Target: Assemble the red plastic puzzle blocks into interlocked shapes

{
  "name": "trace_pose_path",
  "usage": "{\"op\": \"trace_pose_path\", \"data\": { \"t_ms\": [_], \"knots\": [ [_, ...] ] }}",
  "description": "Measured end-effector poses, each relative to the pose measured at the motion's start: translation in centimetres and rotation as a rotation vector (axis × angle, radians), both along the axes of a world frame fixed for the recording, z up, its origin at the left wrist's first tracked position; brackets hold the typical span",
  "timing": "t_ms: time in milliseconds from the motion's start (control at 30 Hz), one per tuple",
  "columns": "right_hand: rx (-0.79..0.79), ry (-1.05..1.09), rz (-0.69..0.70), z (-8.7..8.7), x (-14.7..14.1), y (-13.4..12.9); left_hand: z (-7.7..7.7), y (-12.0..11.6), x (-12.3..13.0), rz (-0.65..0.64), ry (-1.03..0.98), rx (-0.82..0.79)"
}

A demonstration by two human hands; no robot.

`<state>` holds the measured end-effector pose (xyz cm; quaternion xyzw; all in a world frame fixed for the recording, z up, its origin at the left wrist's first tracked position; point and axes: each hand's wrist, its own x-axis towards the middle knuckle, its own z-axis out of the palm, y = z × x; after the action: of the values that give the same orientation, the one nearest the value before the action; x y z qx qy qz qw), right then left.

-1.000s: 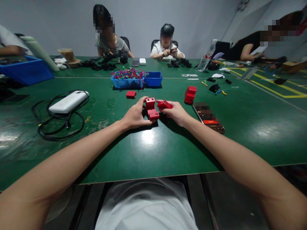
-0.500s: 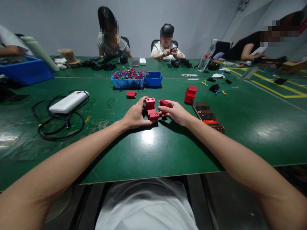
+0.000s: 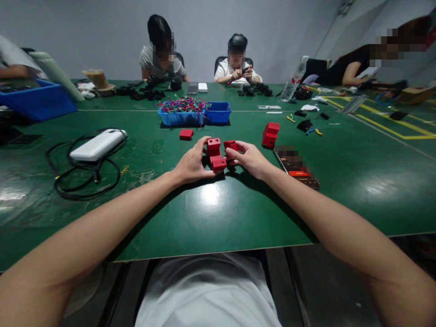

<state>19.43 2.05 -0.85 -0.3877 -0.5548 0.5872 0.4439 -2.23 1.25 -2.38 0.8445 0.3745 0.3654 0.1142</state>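
Note:
My left hand (image 3: pixel 193 162) is closed on a red U-shaped block (image 3: pixel 215 155) with round holes in its raised end. Just to the right, my right hand (image 3: pixel 250 159) pinches a smaller red block (image 3: pixel 230 146) between thumb and fingers, which hide part of it. A narrow gap separates the two pieces. Another red block (image 3: pixel 185 134) lies flat beyond my left hand. Past my right hand stands a taller red notched piece (image 3: pixel 270 135).
A phone (image 3: pixel 296 168) lies right of my right hand. A white power bank (image 3: pixel 98 145) with a coiled black cable sits to the left. Ahead, a blue bin (image 3: pixel 182 119) holds tangled coloured wires. Co-workers sit across the table (image 3: pixel 143 227).
The smaller red block has turned a little in my right hand and moved slightly left. My left hand stays almost still. The co-worker across on the left has leaned down and to the right.

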Motion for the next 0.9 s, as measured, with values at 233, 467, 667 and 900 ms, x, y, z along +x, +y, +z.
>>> {"op": "trace_pose_path", "data": {
  "t_ms": [233,467,667,900],
  "knots": [
    [0.111,0.000,-0.113,0.8,-0.3,-0.8,-0.5,0.1,-0.3,-0.005,-0.006,0.064],
    [0.098,0.086,-0.003,0.7,-0.6,-1.0,-0.3,0.2,-0.3,-0.068,-0.038,0.096],
    [0.181,0.024,0.020,0.8,-0.4,-1.2,-0.5,0.4,-0.3,-0.076,-0.047,0.119],
    [0.281,-0.002,0.086,0.7,-0.6,-1.5,-0.4,0.4,-0.3,-0.104,-0.070,0.113]
  ]
}}
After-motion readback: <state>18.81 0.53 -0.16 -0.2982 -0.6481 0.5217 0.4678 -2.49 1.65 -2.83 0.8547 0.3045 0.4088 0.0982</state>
